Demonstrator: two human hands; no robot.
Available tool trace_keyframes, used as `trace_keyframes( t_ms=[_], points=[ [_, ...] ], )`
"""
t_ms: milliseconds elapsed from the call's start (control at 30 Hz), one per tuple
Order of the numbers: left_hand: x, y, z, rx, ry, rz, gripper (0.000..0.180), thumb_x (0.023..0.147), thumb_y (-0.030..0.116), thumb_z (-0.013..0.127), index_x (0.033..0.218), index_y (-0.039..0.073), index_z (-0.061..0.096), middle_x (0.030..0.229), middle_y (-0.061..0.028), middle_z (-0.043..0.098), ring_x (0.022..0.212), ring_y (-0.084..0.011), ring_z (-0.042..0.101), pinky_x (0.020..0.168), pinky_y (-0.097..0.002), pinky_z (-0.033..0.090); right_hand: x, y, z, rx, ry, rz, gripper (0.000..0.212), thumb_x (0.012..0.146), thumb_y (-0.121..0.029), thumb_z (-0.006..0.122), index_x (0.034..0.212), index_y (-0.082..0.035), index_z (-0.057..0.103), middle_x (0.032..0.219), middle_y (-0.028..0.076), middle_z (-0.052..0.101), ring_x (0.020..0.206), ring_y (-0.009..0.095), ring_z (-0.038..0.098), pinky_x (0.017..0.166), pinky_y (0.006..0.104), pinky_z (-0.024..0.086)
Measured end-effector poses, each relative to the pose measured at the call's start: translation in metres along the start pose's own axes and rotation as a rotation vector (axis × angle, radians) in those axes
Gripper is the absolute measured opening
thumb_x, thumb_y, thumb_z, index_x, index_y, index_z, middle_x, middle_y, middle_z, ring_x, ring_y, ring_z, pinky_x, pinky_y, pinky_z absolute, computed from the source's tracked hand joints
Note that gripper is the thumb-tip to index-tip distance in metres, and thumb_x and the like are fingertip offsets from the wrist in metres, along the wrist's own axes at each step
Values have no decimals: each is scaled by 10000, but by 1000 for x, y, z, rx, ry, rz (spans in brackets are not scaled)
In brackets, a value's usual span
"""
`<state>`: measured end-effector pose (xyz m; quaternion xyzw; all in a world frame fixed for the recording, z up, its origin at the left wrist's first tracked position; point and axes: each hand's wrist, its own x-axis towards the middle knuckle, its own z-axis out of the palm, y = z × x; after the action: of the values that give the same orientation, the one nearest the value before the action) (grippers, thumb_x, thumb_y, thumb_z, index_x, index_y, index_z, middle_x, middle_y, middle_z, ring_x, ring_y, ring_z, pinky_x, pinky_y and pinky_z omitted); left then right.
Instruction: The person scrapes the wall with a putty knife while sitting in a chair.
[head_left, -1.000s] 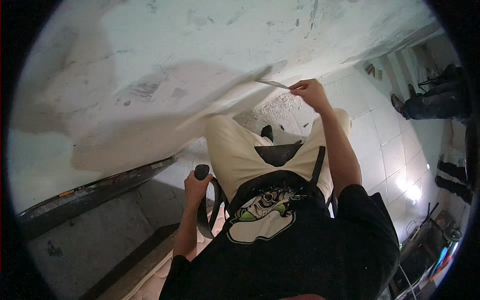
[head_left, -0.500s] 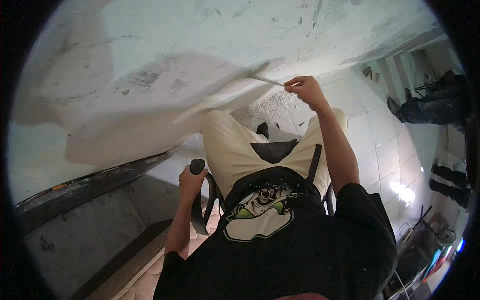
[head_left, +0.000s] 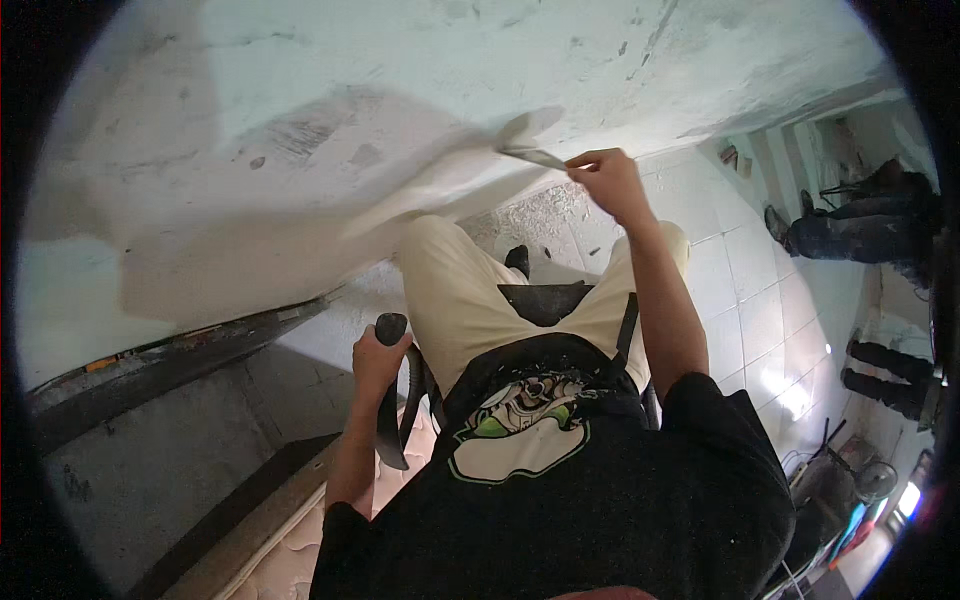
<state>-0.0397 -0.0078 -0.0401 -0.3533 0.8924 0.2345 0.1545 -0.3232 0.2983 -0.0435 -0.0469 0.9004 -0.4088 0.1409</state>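
My right hand [head_left: 612, 186] is closed around the handle end of a thin, flat scraper [head_left: 537, 157], its blade reaching left to the pale wall [head_left: 400, 60]. The blade's tip is at or very close to the wall; I cannot tell if it touches. A smooth whitish patch and the scraper's shadow lie on the wall there. My left hand [head_left: 377, 362] is wrapped round the dark armrest [head_left: 391, 436] of the chair I sit on, just beside my left thigh.
White flakes [head_left: 550, 215] litter the tiled floor [head_left: 720, 270] between my knees and the wall. A dark ledge [head_left: 170, 365] runs along the wall at left, near a pinkish quilted mattress [head_left: 290, 550]. Other people's legs [head_left: 860, 235] and a fan [head_left: 876, 481] are at far right.
The scraper has turned, so more of its flat blade shows. My right hand has shifted only slightly, and my left hand stays on the armrest. The whole view has moved a little.
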Motion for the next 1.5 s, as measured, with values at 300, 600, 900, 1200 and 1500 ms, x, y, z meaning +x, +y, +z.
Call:
trace_keyframes(
  t_ms=[300,600,900,1200,1500],
  points=[
    [0,-2,0,38,-15,-22,547,656,430,715,893,-43,579,833,-254,634,827,-397,632,728,-445,494,-13,-7,5,19,52,1,217,714,-193,637,866,-62,719,779,201,664,736,322,654,726,352,513],
    [2,-2,-1,8,-55,-32,590,655,413,727,959,-71,582,875,-246,639,857,-369,633,749,-424,488,-18,46,49,-26,31,-62,244,753,-205,607,926,-50,686,820,208,651,751,336,643,688,395,501],
    [4,-6,4,37,-13,-36,546,649,407,733,906,-50,579,859,-234,640,828,-358,638,728,-423,490,-99,116,93,533,-410,527,334,760,-153,597,1067,-30,643,698,70,625,513,122,517,454,259,414],
    [5,-9,5,-8,-38,-36,531,660,419,721,888,-38,573,848,-244,628,820,-379,624,713,-437,484,-74,59,66,241,-270,318,305,814,-220,570,1068,-76,658,768,159,647,587,200,605,528,320,481],
    [3,0,-4,2,-71,-56,593,642,469,715,905,-39,559,871,-264,624,863,-408,615,762,-455,486,-46,-33,10,-31,-113,-44,279,789,-191,543,993,-51,672,894,226,645,857,372,623,802,424,482]
  ],
)
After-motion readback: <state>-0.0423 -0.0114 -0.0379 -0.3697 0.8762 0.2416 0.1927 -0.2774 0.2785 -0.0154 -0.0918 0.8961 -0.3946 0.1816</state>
